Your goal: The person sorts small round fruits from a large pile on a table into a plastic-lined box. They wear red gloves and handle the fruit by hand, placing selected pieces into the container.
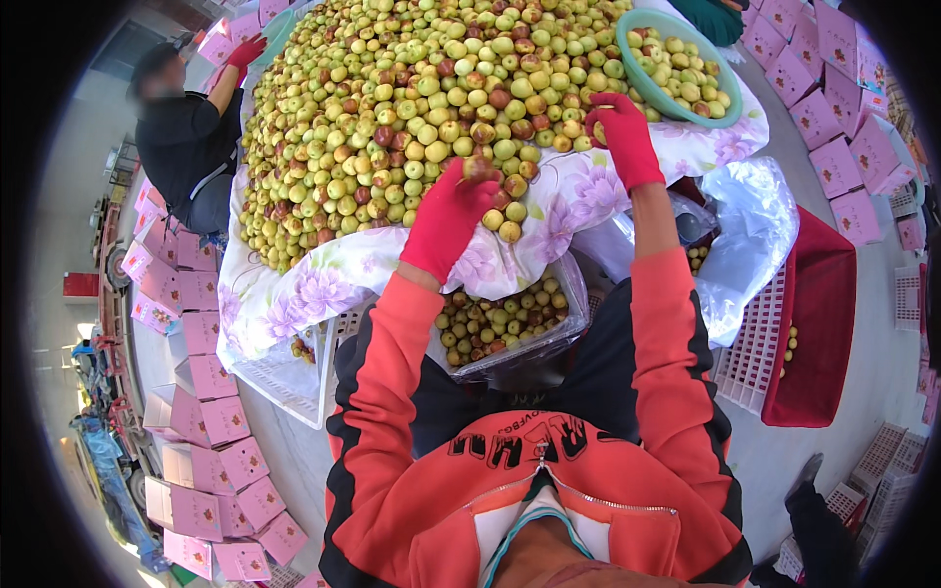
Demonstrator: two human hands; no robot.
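A large heap of green and reddish-brown jujubes [412,110] covers a white cloth with purple flowers [316,294]. Over the near edge of the heap, my left hand [454,217] in a red glove holds a brownish jujube [479,169] at its fingertips. Farther right, my right hand [626,140], gloved too, has its fingers curled around a small yellowish fruit, mostly hidden. Just beyond it stands a green plastic basin [728,110] part full of jujubes. Below the cloth, between my knees, a plastic-lined crate [577,294] holds more jujubes.
White plastic crates [294,397] stand at lower left. At right are clear plastic sheeting [757,220] and a crate with red cloth [816,331]. Pink cartons [220,419] line both sides. A co-worker [187,140] sits at upper left; other people show partly at upper right and lower right.
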